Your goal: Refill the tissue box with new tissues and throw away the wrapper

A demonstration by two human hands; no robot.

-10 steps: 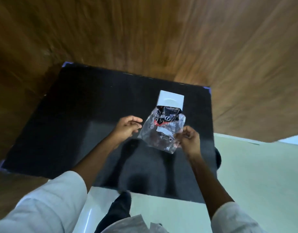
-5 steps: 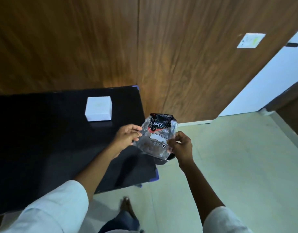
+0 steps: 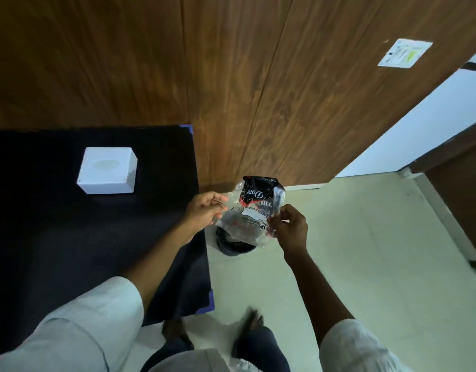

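Note:
A clear plastic wrapper [image 3: 254, 210] with black and red print hangs in the air between my hands. My left hand [image 3: 204, 210] pinches its left edge and my right hand [image 3: 288, 226] pinches its lower right corner. The wrapper is past the table's right edge, above a dark round bin [image 3: 233, 245] on the floor that it partly hides. The white tissue box [image 3: 108, 170] stands closed on the black table [image 3: 70, 237], to the left of my hands.
A wood-panelled wall [image 3: 231, 76] runs behind the table and bin. A pale tiled floor [image 3: 365, 251] spreads to the right, with a white doorway at the far right. My feet [image 3: 253, 326] stand below the table's corner.
My view has swung to the right, so the tissue box now lies far left. Both hands carried the wrapper off the table to a spot above the bin.

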